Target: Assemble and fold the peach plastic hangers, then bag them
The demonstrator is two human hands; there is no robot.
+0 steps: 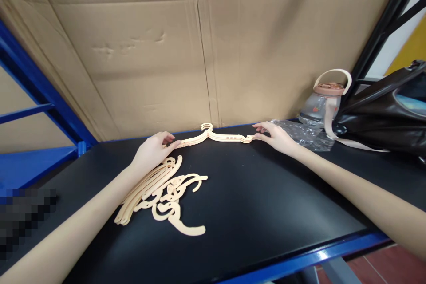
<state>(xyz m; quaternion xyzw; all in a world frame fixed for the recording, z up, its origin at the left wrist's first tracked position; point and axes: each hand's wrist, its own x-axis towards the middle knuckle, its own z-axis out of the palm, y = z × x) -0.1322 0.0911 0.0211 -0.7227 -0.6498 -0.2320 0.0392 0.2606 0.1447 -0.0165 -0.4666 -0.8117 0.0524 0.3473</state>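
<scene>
A stack of pale beige clothes hangers (pixel 226 137) lies flat near the back of the black tabletop, hooks pointing to the cardboard. My left hand (pixel 155 148) is at the stack's left end, its thumb and fingers closed around that end. At the right end, my right hand (pixel 276 137) has its fingers apart, the thumb tip close to or touching the hangers. Below my left hand lies a pile of loose beige hanger parts: long curved arms (pixel 149 186) side by side and several hooked pieces (pixel 169 195). My left hand and wrist partly hide the pile.
A cardboard wall (pixel 149 62) stands behind the black tabletop (pixel 253 204). At the right are crumpled clear plastic (pixel 306 135), a water bottle (pixel 319 106) with a strap, and a dark brown bag (pixel 376 106). Blue metal framing (pixel 63 106) rises at the left.
</scene>
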